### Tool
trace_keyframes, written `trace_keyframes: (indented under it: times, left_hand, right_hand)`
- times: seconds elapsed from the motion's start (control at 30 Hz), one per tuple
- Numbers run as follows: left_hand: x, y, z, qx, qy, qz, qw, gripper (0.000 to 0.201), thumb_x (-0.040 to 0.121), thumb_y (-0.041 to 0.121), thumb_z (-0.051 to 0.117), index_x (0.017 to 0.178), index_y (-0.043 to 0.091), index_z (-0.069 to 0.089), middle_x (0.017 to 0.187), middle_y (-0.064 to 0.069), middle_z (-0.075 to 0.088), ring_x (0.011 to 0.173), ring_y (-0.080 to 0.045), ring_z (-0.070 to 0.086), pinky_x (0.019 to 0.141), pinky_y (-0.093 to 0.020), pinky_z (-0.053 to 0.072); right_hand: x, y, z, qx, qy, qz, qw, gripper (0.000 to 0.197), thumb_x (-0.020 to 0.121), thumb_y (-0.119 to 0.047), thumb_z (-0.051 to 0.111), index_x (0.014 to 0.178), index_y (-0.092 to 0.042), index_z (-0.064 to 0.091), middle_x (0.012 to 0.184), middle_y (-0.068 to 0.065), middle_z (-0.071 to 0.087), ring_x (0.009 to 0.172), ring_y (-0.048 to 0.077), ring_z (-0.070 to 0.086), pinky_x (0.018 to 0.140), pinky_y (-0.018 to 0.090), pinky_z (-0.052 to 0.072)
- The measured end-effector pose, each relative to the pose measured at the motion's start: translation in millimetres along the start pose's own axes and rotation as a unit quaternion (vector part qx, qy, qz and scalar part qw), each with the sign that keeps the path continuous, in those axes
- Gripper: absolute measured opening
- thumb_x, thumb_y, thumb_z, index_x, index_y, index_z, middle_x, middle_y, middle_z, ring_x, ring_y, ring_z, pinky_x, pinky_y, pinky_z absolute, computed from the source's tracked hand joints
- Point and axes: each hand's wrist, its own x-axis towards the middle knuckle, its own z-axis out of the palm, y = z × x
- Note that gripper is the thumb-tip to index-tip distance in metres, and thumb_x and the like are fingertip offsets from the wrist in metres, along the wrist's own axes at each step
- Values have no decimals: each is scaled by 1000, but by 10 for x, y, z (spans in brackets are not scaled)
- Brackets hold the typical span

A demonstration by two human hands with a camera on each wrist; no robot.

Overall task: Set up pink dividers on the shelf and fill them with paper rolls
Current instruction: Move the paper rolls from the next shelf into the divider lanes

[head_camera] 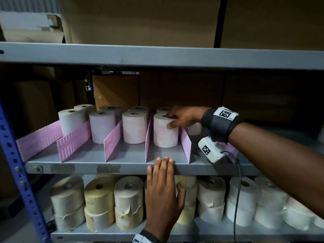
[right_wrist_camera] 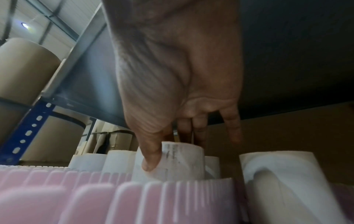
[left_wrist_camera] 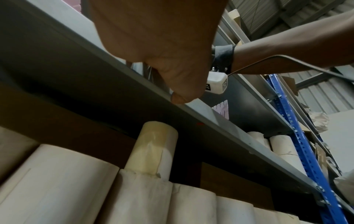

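Head view: right hand (head_camera: 184, 116) grips a cylindrical paper roll (head_camera: 165, 133); flat left hand (head_camera: 163, 186) presses the metal shelf (head_camera: 122, 168).

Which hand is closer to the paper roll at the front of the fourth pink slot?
Right. The right hand grips that paper roll from the top, thumb on its side. The left hand rests flat on the shelf's front edge, below it.

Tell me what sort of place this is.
Probably a warehouse stockroom: grey metal shelving on a blue slotted upright, stacked paper rolls below, big cardboard boxes above.
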Motion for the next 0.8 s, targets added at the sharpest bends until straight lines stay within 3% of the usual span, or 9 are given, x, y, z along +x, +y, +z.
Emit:
trace_keyframes:
  times: [0.2,0.5,0.8]
  left_hand:
    - [-9,56,49,-6,17,-14,1000,71,81,34,55,145,4,52,151,-11,51,147,-32,39,118,-54,29]
    - [-28,48,4,-25,-5,-13,1000,75,82,38,60,150,7,47,155,-9,46,150,-30,33,120,-52,27]
    - [-9,-7,-279,-22,-80,14,996,79,84,43,57,153,7,42,159,-10,41,151,-30,32,125,-48,24]
  right_hand:
    - [105,134,30,38,10,-12,999,46,94,-31,60,134,-9,55,131,9,60,118,26,56,104,42,43]
    - [109,51,39,21,28,-3,999,47,96,-31,57,136,-7,52,133,10,59,118,26,57,102,36,43]
    - [111,-44,73,-68,36,31,997,61,97,-40,52,149,-12,34,154,10,34,138,28,36,111,33,28]
